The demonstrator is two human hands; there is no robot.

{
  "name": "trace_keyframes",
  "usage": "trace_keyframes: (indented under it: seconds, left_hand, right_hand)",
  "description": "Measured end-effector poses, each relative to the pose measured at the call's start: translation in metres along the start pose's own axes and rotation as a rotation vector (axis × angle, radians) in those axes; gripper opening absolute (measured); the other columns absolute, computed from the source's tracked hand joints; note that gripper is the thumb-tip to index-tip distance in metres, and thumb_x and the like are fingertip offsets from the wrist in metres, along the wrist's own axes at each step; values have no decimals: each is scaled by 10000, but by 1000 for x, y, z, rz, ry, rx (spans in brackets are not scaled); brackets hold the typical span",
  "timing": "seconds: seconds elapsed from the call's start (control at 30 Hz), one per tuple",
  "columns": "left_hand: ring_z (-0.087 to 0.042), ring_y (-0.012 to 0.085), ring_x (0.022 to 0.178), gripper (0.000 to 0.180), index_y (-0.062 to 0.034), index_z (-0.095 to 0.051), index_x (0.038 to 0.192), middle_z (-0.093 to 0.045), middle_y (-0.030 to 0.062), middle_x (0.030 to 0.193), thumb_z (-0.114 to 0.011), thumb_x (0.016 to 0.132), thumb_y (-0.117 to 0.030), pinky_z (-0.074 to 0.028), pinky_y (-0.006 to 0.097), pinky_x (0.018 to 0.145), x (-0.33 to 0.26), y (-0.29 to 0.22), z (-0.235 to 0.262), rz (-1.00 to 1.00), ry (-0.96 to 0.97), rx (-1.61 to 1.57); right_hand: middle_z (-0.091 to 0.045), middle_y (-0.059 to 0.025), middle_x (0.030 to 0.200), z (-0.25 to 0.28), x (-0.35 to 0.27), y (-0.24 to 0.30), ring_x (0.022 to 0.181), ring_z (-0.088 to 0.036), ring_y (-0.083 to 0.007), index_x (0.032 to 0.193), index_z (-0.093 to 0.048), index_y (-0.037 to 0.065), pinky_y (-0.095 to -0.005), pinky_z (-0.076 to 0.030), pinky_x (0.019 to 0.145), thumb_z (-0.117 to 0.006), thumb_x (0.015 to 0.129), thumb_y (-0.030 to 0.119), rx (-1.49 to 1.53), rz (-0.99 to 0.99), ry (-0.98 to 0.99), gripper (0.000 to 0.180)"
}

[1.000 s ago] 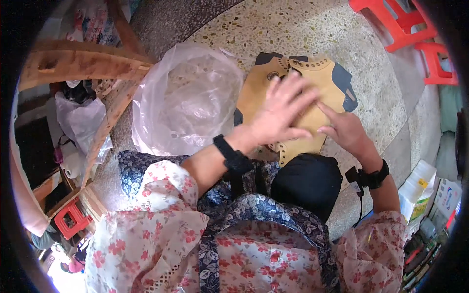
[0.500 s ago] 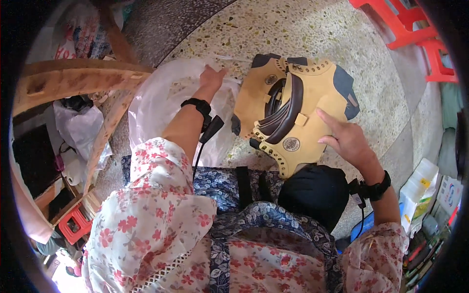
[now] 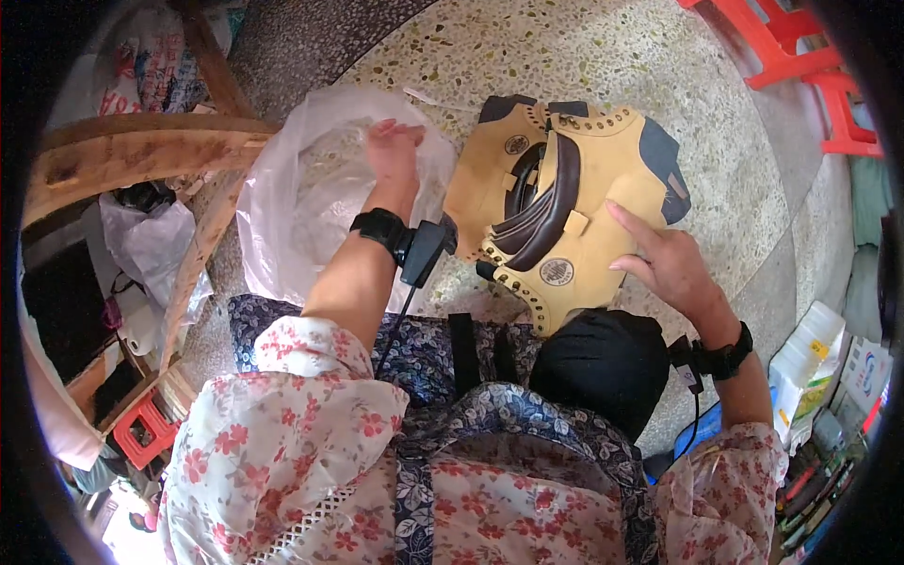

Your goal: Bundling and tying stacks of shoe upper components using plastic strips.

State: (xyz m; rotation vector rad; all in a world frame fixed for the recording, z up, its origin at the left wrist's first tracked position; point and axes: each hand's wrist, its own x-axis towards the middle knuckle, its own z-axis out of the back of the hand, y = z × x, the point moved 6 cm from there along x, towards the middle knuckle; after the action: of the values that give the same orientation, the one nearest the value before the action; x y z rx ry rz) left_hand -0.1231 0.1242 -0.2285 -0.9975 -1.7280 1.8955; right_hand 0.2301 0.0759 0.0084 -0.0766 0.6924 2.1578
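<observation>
My left hand (image 3: 394, 151) is inside the ring of a clear plastic bag (image 3: 273, 217), which lies spread on the floor. Its fingers look bent and a little smeared, and whether they grip the film is not clear. To the right lies a stack of tan boot uppers (image 3: 617, 179) with dark brown padded collars, rows of metal eyelets, grey-blue end pieces and a round printed mark. My right hand (image 3: 669, 268) rests at the right edge of the top upper, index finger and thumb apart, holding nothing.
A curved wooden frame (image 3: 141, 155) stands at the left, with a whitish plastic bag (image 3: 155, 240) behind it. Red plastic stools (image 3: 772, 42) are at the top right. Stacked clear tubs (image 3: 810, 344) and assorted tools sit at the lower right. A black rounded object (image 3: 603, 372) is near my lap.
My left hand has drawn back slightly to the left, and the plastic bag has shifted and opened into a wider ring. My right hand stays at the uppers.
</observation>
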Motion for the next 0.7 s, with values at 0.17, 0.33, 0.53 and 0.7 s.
trace_keyframes:
  seconds: [0.17, 0.33, 0.53, 0.7]
  left_hand:
    - [-557, 188, 771, 370, -52, -525, 1036, -580, 87, 885, -622, 690, 33, -470, 318, 644, -24, -14, -20, 348, 216, 166]
    - [-571, 252, 839, 304, -70, -559, 993, -585, 97, 903, -583, 698, 1, -453, 365, 737, -46, -102, -55, -876, 334, 719]
    - [-588, 292, 958, 236, -65, -623, 947, -623, 119, 999, -524, 825, -241, -420, 388, 848, -9, -30, -41, -514, 649, 1550]
    - [-601, 276, 985, 458, -29, -623, 1013, -646, 129, 1038, -543, 842, -447, -452, 393, 837, 39, 47, 10, -219, 729, 1525]
  right_hand:
    - [-622, -180, 890, 0, -1, -1, 685, -604, -340, 1330, -419, 145, -394, -488, 613, -691, 734, 304, 22, -3, -27, 674]
    - [-623, -185, 880, 1, -1, -1, 696, -607, -341, 1332, -414, 145, -390, -491, 625, -697, 730, 294, 8, -36, -3, 682]
    - [-614, -182, 984, 2, -3, -5, 778, -611, -351, 1336, -399, 145, -390, -501, 669, -694, 731, 285, 3, -9, -37, 688]
    - [-592, -175, 1081, -3, 8, 3, 847, -607, -352, 1335, -396, 148, -397, -501, 707, -680, 745, 290, 21, -129, 132, 671]
